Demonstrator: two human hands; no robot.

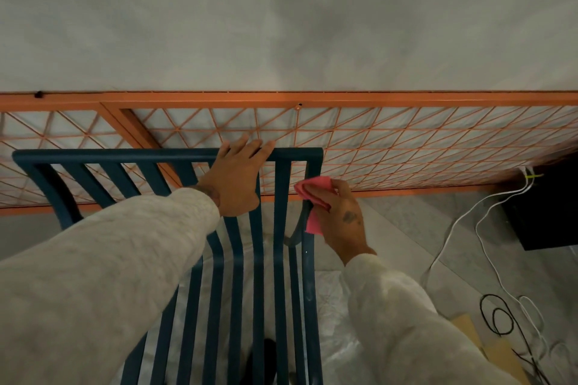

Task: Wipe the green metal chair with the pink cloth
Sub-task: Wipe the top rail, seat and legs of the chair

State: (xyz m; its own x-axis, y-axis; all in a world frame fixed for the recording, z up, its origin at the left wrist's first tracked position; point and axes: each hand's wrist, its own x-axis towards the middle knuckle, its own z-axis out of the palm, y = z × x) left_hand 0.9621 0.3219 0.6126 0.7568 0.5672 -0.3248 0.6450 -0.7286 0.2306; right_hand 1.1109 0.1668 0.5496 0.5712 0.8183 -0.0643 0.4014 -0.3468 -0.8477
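The dark green metal chair [119,156] stands in front of me, its slatted back and seat filling the lower middle of the view. My left hand [237,180] rests on the top rail of the backrest, fingers laid straight over it. My right hand [339,216] grips the crumpled pink cloth [312,194] and presses it against the chair's right upright post, just below the top corner. Both arms wear pale sleeves.
An orange metal grid panel [406,147] leans along the grey wall behind the chair. White cables [463,222] and black cables [500,319] lie on the floor at right, near a black box [544,216]. Plastic sheeting covers the floor under the chair.
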